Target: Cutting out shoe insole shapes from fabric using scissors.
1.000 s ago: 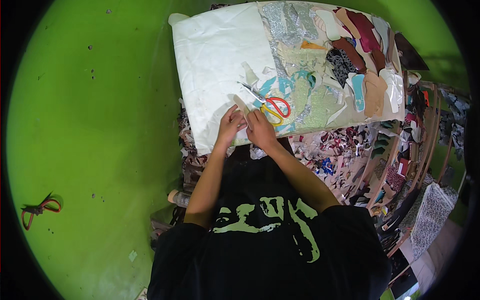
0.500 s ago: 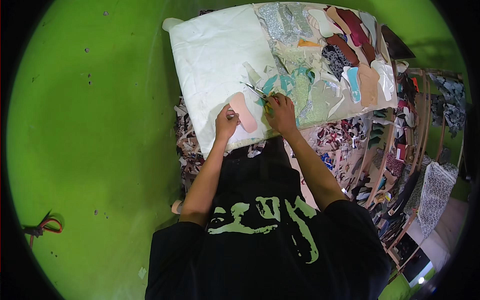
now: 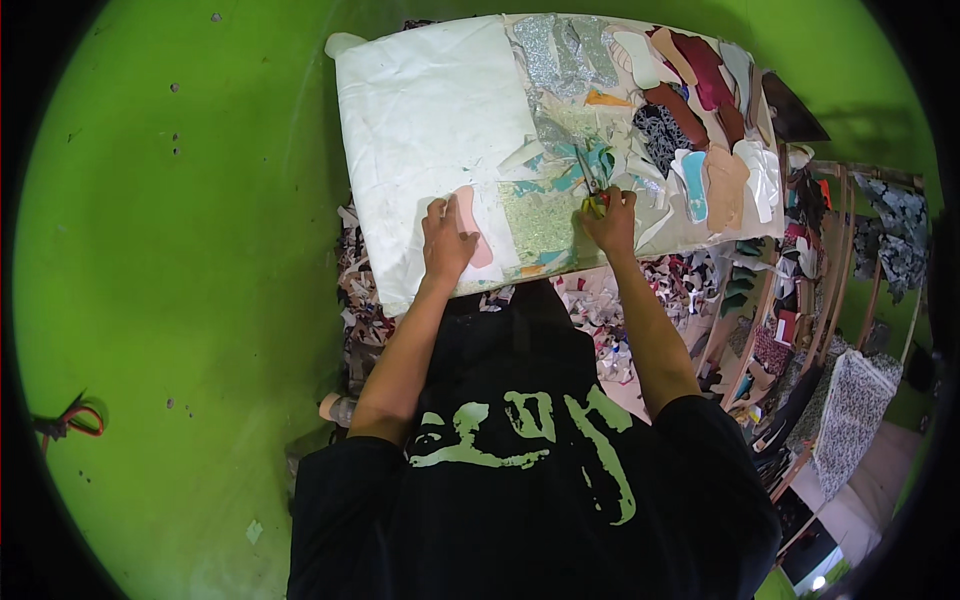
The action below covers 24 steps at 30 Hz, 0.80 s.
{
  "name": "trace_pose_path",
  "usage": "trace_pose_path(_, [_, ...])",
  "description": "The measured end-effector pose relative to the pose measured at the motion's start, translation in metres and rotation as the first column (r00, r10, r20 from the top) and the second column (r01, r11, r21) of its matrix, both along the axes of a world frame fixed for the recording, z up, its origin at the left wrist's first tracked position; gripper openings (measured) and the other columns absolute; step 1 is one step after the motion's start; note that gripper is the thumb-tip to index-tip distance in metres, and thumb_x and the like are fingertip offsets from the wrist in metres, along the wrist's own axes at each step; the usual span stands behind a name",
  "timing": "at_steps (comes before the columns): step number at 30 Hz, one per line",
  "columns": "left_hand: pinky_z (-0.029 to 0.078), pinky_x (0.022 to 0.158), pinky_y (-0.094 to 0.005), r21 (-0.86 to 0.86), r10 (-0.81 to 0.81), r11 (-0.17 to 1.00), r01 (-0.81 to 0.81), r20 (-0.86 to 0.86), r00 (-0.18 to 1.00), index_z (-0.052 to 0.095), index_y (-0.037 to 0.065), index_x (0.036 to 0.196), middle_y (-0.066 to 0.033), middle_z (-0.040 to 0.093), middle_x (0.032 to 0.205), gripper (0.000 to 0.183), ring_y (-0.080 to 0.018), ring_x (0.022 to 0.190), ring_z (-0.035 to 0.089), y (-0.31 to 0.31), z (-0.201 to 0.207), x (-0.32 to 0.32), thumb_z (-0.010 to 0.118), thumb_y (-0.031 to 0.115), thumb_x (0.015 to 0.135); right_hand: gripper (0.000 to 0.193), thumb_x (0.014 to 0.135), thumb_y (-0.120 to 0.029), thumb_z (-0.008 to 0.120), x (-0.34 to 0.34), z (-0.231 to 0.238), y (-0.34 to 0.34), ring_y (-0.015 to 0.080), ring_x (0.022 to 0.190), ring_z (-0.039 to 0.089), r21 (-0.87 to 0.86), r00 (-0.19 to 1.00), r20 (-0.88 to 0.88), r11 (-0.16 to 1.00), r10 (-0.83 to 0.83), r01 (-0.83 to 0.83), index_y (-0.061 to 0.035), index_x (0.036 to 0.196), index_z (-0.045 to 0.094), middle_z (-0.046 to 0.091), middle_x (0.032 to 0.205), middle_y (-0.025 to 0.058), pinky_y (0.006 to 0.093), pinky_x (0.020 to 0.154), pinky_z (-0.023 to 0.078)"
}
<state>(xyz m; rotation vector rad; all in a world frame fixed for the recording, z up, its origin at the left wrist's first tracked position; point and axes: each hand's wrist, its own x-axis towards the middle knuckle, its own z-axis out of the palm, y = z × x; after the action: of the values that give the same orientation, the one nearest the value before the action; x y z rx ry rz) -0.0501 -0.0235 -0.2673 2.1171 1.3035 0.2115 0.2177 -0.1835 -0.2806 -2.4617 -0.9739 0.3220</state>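
Observation:
My left hand (image 3: 447,240) lies with fingers spread over a pink insole-shaped piece (image 3: 466,207). The piece rests on a white sheet (image 3: 425,110) that covers the table's left half. To the right, my right hand (image 3: 611,222) grips the handles of a pair of scissors (image 3: 586,170). The yellow and red handles show between the fingers, while the blades point away from me over green and teal scraps (image 3: 600,158). A glittery pale green surface (image 3: 545,222) lies between my hands.
Silver glitter pieces (image 3: 560,55), dark red pieces (image 3: 708,75) and tan cut shapes (image 3: 724,188) cover the far and right table. Heaps of offcuts (image 3: 610,320) lie below the near edge. A wooden rack (image 3: 765,320) with materials stands right; a green wall (image 3: 130,280) rises left.
My right hand moved right with the scissors, away from the pink piece. My left hand went from pinching the piece's edge to lying spread on it. Scraps were shifted right, baring the green surface.

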Motion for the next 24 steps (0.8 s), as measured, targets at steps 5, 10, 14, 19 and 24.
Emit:
trace_pose_path(5, [0.045, 0.103, -0.0405, -0.007, -0.101, 0.995, 0.101, 0.000, 0.995, 0.051, -0.002, 0.137, -0.0162, 0.042, 0.139, 0.080, -0.0364, 0.120, 0.046, -0.006, -0.006, 0.008, 0.084, 0.006, 0.065, 0.053, 0.068, -0.015, 0.082, 0.021, -0.008, -0.017, 0.0406, 0.094, 0.059, 0.054, 0.995, -0.063, 0.996, 0.076, -0.073, -0.0046, 0.113, 0.055, 0.051, 0.107, 0.0201, 0.0461, 0.083, 0.051])
trace_pose_path(10, [0.043, 0.105, -0.0421, 0.055, -0.133, 0.990, 0.133, 0.004, 0.991, 0.055, -0.001, 0.134, -0.0164, 0.040, 0.142, 0.078, -0.0375, 0.123, 0.047, -0.012, -0.015, 0.008, 0.085, 0.005, 0.063, 0.059, 0.069, -0.013, 0.077, 0.029, -0.001, -0.017, 0.0417, 0.093, 0.065, -0.028, 0.990, -0.131, 0.998, 0.046, -0.050, -0.0042, 0.122, 0.053, 0.064, 0.099, 0.0262, 0.0460, 0.081, 0.053])
trace_pose_path(14, [0.043, 0.106, -0.0412, -0.008, -0.117, 0.993, 0.117, 0.003, 0.993, 0.054, -0.003, 0.134, -0.0177, 0.039, 0.145, 0.073, -0.0384, 0.124, 0.046, -0.016, -0.006, 0.006, 0.080, 0.000, 0.066, 0.066, 0.068, -0.020, 0.077, 0.029, 0.013, -0.008, 0.0426, 0.100, 0.065, -0.114, 0.963, -0.264, 0.993, -0.052, 0.022, -0.0038, 0.125, 0.050, 0.065, 0.108, 0.0287, 0.0444, 0.084, 0.053])
trace_pose_path(19, [0.042, 0.109, -0.0403, 0.025, -0.189, 0.982, 0.187, 0.155, 0.970, 0.054, -0.003, 0.135, -0.0176, 0.037, 0.148, 0.071, -0.0383, 0.128, 0.044, -0.020, -0.012, 0.000, 0.078, -0.003, 0.068, 0.072, 0.065, -0.033, 0.080, 0.056, 0.013, -0.026, 0.0361, 0.101, 0.068, -0.169, 0.918, -0.392, 0.986, -0.056, -0.012, 0.0031, 0.121, 0.054, 0.067, 0.109, 0.0259, 0.0397, 0.088, 0.052])
trace_pose_path(24, [0.038, 0.113, -0.0386, -0.028, -0.185, 0.981, 0.190, 0.119, 0.976, 0.053, -0.003, 0.135, -0.0180, 0.033, 0.153, 0.069, -0.0362, 0.136, 0.040, -0.022, -0.014, -0.010, 0.075, -0.004, 0.070, 0.085, 0.066, -0.057, 0.083, 0.053, 0.055, -0.022, 0.0282, 0.091, 0.066, -0.285, 0.874, -0.466, 0.958, -0.137, -0.002, 0.0037, 0.118, 0.056, 0.066, 0.102, 0.0221, 0.0341, 0.082, 0.052])
